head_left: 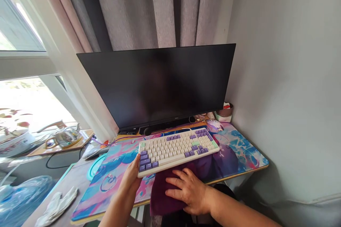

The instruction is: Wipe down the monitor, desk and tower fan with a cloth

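Observation:
A white keyboard [170, 154] with purple and pale green keys sits over the desk mat, tilted slightly in view. My left hand [132, 173] grips its left end, thumb along the side and fingers hidden underneath. Just in front of the keyboard, a dark purple cloth [161, 195] hangs past the desk's front edge. My right hand [190, 191] is on this cloth, back of the hand up, fingers somewhat spread and thumb bent in toward it. The palm is hidden.
A large dark monitor [160, 85] stands behind the keyboard on a colourful desk mat [106, 177]. White gloves [57, 205] lie at left, near a turquoise round item [96, 166]. A glass teapot [65, 137] stands by the window. A grey wall [287, 78] borders the right.

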Tool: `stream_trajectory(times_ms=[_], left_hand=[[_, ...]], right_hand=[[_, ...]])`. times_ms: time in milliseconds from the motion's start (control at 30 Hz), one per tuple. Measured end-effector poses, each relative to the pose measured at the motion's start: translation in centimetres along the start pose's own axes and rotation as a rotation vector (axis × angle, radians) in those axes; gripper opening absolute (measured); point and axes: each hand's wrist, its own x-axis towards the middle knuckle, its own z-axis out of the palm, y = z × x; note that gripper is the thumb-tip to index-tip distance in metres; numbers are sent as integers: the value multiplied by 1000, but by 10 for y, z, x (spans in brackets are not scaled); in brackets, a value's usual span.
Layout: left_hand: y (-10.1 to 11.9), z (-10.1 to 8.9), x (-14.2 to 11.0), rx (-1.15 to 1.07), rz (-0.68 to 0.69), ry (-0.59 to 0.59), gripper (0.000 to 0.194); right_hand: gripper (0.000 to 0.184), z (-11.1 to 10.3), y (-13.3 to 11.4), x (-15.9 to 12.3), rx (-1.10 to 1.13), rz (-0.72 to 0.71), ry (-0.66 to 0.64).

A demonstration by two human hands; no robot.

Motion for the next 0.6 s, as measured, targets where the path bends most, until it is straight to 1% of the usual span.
stream_trajectory(times_ms=[67, 200, 300, 367, 433, 500, 600], left_hand=[[-4, 0, 4, -1, 1, 2, 18], [-12, -1, 13, -35, 16, 9, 18], [-14, -1, 21, -51, 7, 2, 18], [-12, -1, 27, -34, -30, -21, 18], [-9, -2, 34, 15, -51, -39, 18], [-7, -2, 41, 91, -34, -33, 16], [-6, -2, 50, 181, 27, -3, 14]], right_hand=[[77, 3, 3, -8, -12, 3, 2], [77, 10, 8, -28, -29, 38, -34], [80, 7, 5, -48, 12, 89, -29], [81, -1, -1, -63, 49, 156, -14], [82, -10, -9, -77, 84, 254, -8], [83, -18, -16, -90, 125, 356, 11], [83, -22, -23, -110, 182, 454, 102]])
